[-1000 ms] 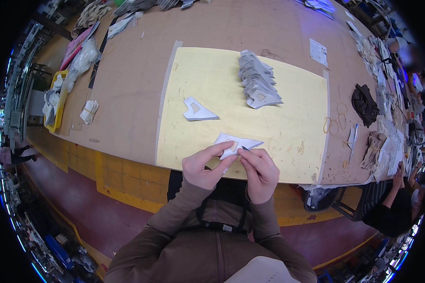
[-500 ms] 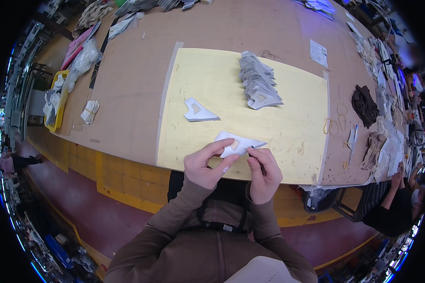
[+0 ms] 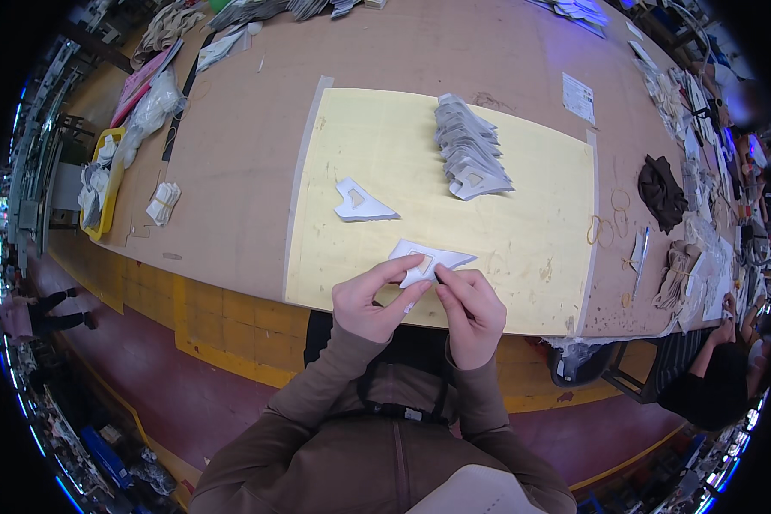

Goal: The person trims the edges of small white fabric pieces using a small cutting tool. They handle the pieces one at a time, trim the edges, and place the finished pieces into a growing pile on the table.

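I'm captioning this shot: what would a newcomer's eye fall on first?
Probably the yellow sheet on the brown tabletop, bearing a fanned stack of grey-white pieces toward its far edge. At its near edge, the left hand holds a white pointed piece with a cutout, the right hand touching it.

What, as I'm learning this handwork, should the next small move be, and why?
Perhaps slide the right hand a little along the lower edge of the white piece toward its pointed end: the left hand pinches the wide end, and the right fingertips are at that edge, short of the point.
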### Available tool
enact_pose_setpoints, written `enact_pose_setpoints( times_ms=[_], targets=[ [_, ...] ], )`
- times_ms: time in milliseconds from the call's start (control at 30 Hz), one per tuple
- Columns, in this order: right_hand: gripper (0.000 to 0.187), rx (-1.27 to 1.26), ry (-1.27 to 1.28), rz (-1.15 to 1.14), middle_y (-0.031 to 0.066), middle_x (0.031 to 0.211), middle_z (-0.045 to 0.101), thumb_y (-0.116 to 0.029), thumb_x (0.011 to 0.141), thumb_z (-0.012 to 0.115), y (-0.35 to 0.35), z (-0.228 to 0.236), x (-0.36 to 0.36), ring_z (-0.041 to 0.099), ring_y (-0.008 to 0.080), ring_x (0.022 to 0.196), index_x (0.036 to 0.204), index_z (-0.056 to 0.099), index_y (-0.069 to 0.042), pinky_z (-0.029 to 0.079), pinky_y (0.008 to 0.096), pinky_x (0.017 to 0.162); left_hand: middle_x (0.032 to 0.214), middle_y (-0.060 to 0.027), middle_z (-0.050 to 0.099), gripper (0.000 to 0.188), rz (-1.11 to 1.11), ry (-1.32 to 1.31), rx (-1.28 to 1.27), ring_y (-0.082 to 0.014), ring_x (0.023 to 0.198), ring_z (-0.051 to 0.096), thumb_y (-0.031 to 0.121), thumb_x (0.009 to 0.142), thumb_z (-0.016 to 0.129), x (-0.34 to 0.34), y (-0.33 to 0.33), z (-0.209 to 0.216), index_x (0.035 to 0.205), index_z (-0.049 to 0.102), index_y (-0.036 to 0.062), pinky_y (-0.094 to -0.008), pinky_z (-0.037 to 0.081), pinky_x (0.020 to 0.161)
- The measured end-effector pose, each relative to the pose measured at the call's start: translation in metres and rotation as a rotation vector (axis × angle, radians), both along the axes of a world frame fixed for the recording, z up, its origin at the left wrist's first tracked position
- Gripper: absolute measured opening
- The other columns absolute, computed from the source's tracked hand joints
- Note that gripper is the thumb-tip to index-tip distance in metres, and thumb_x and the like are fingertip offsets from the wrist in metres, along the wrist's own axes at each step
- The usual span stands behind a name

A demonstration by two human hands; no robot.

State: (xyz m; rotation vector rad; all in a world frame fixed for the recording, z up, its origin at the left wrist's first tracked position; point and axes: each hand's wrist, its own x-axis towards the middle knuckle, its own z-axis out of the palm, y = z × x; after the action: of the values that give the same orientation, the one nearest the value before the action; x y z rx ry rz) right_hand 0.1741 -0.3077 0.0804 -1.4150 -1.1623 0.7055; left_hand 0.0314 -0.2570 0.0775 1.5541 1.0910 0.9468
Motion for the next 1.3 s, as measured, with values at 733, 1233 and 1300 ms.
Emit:
enact_pose_setpoints(
  times_ms=[733,1233,1300],
  targets=[
    [0.024,-0.055,0.143,-0.086,0.0080,0.087,0.064,0.004,0.081,0.072,-0.006,-0.002,-0.009,0.055,0.0101,0.065,0.104,0.066,0.000,0.044,0.0217,0.058,0.082,-0.0079,0.069,0.031,-0.190,-0.122,-0.182,-0.0108,0.076,0.065,0.007,0.086,0.070,-0.017,0.026,0.012,0.116,0.064,-0.0018,-0.0246,0.052,0.071],
    [0.023,0.065,-0.410,-0.038,0.0111,0.084,0.069,0.004,0.076,0.075,-0.019,0.002,0.030,0.065,0.0177,0.067,0.098,0.068,0.001,0.052,0.0264,0.061,0.080,-0.0074,0.069,0.006,-0.044,0.021,-0.195,-0.0124,0.074,0.064,0.000,0.082,0.070,-0.019,0.020,0.012,0.086,0.071,-0.0039,-0.0250,0.050,0.071],
    [0.023,-0.024,-0.316,-0.174,0.0098,0.085,0.069,0.003,0.077,0.074,-0.030,0.004,0.045,0.063,0.0160,0.064,0.099,0.068,0.000,0.050,0.0269,0.059,0.083,-0.0081,0.070,0.008,-0.061,0.006,-0.143,-0.0129,0.076,0.064,0.001,0.086,0.066,-0.016,0.027,0.011,0.090,0.071,-0.0041,-0.0258,0.050,0.072]
  ],
)
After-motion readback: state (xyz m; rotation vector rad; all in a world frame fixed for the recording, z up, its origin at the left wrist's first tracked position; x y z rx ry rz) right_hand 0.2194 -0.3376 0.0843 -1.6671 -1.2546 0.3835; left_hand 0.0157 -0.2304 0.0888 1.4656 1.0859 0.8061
